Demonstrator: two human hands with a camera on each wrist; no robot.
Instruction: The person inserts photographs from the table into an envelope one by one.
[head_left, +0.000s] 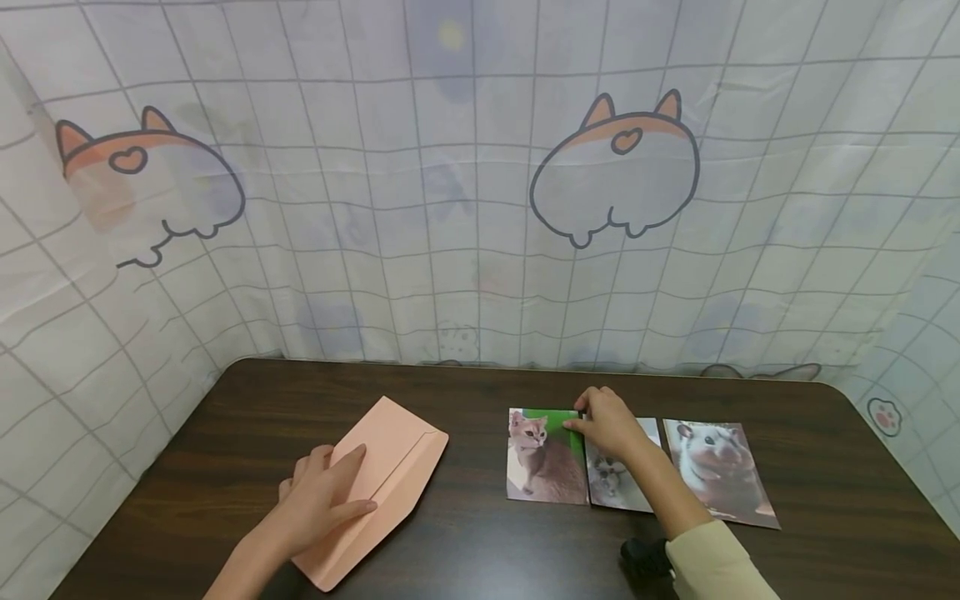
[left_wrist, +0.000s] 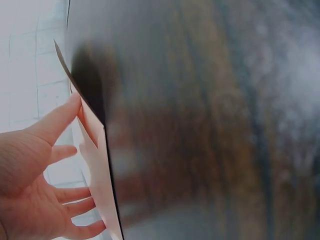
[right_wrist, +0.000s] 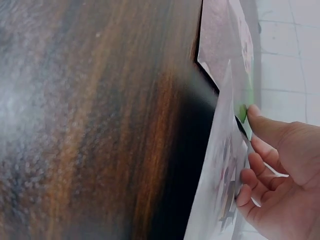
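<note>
A pink envelope lies slanted on the table, its flap side facing right. My left hand rests on it with fingers spread and thumb near the flap; the left wrist view shows the envelope's mouth gaping slightly by the thumb. To the right, three photo cards lie in a row. My right hand pinches the upper right corner of the brown cat photo card, its thumb on the green part. Under that hand lies a grey kitten photo card, partly covered. The hamster photo card is rightmost.
The dark wood table has its far edge against a white gridded curtain with corgi drawings. A black strap or device sits at the right wrist, by the beige sleeve.
</note>
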